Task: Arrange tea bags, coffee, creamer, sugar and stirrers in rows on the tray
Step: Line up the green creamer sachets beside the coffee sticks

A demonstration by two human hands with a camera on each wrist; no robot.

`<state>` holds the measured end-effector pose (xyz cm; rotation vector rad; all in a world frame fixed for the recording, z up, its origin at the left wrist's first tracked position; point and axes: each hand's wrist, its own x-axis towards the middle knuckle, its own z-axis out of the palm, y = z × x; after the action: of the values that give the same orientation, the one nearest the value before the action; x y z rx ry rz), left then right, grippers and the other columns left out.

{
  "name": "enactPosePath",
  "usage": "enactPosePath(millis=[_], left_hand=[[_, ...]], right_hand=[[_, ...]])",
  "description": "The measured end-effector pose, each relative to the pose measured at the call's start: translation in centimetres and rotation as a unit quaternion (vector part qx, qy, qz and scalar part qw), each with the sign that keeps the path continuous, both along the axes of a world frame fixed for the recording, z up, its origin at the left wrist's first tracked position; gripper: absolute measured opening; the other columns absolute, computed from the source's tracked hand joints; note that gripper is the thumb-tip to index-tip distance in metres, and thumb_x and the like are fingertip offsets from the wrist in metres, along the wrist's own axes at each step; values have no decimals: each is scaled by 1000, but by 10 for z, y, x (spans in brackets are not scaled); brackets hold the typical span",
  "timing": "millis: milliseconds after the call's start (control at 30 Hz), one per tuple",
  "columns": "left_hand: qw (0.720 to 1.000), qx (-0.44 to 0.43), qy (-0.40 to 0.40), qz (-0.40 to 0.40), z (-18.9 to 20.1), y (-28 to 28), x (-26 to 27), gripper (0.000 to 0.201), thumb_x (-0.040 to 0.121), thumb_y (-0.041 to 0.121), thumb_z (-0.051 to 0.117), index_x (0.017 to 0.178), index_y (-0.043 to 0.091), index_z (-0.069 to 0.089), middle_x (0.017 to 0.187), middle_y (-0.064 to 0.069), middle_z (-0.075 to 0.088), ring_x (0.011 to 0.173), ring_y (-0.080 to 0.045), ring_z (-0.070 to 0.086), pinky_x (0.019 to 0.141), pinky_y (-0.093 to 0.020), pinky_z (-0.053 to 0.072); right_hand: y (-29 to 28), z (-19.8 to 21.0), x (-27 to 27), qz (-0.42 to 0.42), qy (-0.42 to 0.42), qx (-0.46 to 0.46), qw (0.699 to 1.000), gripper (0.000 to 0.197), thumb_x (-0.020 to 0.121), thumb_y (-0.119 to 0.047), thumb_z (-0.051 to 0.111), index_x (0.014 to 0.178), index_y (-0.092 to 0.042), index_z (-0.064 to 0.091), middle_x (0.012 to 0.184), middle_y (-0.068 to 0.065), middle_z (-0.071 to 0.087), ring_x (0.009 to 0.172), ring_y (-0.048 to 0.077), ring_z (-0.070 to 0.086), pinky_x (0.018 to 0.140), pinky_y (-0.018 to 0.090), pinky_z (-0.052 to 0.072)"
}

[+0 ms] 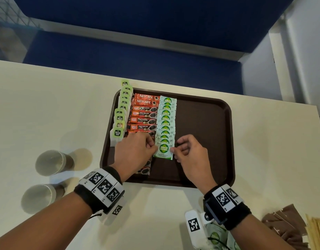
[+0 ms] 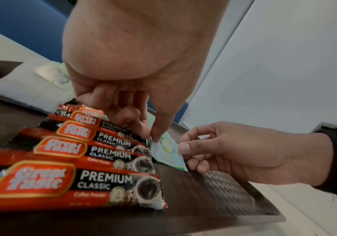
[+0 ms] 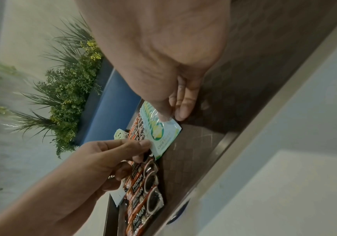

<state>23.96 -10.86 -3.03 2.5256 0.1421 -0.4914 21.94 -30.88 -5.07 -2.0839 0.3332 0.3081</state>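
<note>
A brown tray (image 1: 209, 123) holds three rows: green-tagged tea bags (image 1: 119, 120) along its left rim, red and black coffee sticks (image 1: 143, 114) beside them, then white and green coco sugar sachets (image 1: 166, 120). The nearest sugar sachet (image 1: 163, 150) lies at the front of its row. My left hand (image 1: 137, 150) pinches its left edge (image 2: 157, 142) and my right hand (image 1: 189, 150) pinches its right edge (image 3: 169, 121). The left hand covers part of the coffee row (image 2: 103, 153).
Two paper cups (image 1: 51, 162) (image 1: 40, 197) stand on the white table left of the tray. At the lower right lie brown packets (image 1: 285, 224), wooden stirrers (image 1: 317, 231) and green-printed sachets (image 1: 218, 237). The tray's right half is bare.
</note>
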Motion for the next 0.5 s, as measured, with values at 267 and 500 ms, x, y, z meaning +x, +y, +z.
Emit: enactPosePath(millis=[267, 500], left_hand=[[994, -90, -54, -16, 30, -14, -5, 5, 102, 34, 69, 101, 33, 65, 81, 15, 68, 73, -3, 65, 63, -28, 50], [964, -138, 14, -228, 30, -90, -51, 2, 101, 34, 69, 103, 36, 68, 86, 20, 70, 81, 0, 67, 72, -29, 56]], right_hand=[[-53, 40, -26, -63, -45, 57, 995, 11, 99, -16, 76, 106, -20, 68, 86, -2, 73, 75, 18, 75, 72, 35, 65], [-139, 64, -113, -129, -57, -27, 990, 11, 100, -20, 75, 107, -27, 71, 91, -9, 72, 75, 9, 67, 65, 18, 51]])
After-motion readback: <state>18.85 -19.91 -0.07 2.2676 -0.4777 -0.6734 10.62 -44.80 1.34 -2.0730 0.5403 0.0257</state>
